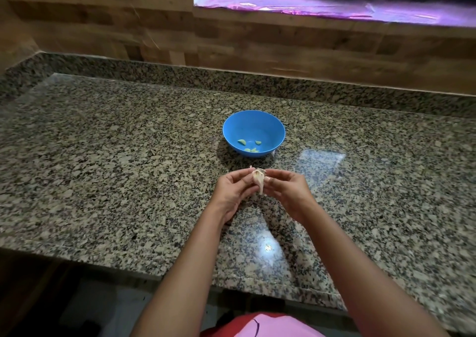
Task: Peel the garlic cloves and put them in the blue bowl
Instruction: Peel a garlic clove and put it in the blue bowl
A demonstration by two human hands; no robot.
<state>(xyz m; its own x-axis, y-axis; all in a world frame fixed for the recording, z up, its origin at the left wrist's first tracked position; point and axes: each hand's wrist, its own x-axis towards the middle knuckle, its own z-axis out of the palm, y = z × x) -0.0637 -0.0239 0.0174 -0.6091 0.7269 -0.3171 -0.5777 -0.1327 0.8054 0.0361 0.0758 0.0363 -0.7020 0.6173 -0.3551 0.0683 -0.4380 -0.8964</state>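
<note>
A blue bowl (253,133) stands on the granite counter, with several peeled garlic cloves (251,146) lying at its bottom. Just in front of the bowl, above the counter, both hands hold one piece of garlic (258,179) with papery skin still on it. My left hand (233,191) grips its left side with curled fingers. My right hand (286,190) pinches its right side near the top. Loose skin sticks out at the garlic's upper end.
The speckled granite counter (128,156) stretches wide to both sides, ending in a front edge near me. A low granite backsplash and a wood-panelled wall (128,27) rise behind it. A window sill (334,7) with purple covering sits at the upper right.
</note>
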